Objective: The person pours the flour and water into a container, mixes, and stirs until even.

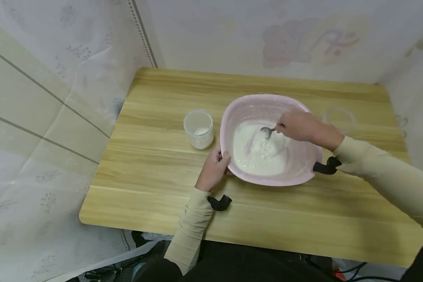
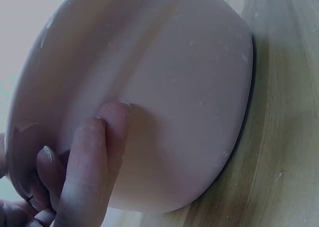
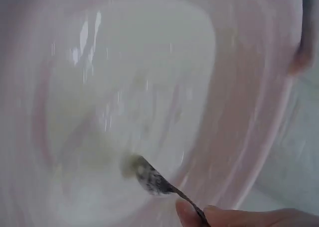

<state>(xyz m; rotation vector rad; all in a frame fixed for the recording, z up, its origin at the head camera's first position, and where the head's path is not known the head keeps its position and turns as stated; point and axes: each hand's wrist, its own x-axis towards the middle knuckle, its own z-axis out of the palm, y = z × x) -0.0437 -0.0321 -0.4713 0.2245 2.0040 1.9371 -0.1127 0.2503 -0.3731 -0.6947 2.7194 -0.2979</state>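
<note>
A pink plastic basin (image 1: 304, 172) stands on the wooden table, with a thick white mixture (image 1: 257, 150) over its bottom. My left hand (image 1: 213, 168) grips the basin's left rim; in the left wrist view its fingers (image 2: 87, 162) lie along the outer wall. Over the basin, my right hand (image 1: 297, 125) holds a metal spoon (image 1: 266, 132) by its handle, the bowl of the spoon down at the mixture. White residue coats the spoon (image 3: 152, 179) in the right wrist view, which is blurred. Pink basin floor shows through in streaks.
Left of the basin stands a clear plastic cup (image 1: 199, 131) with white contents. A clear round lid (image 1: 339, 118) lies at the right, partly behind my right forearm. The wooden table (image 1: 155, 156) meets patterned cloth walls (image 1: 211, 35) at its back and left.
</note>
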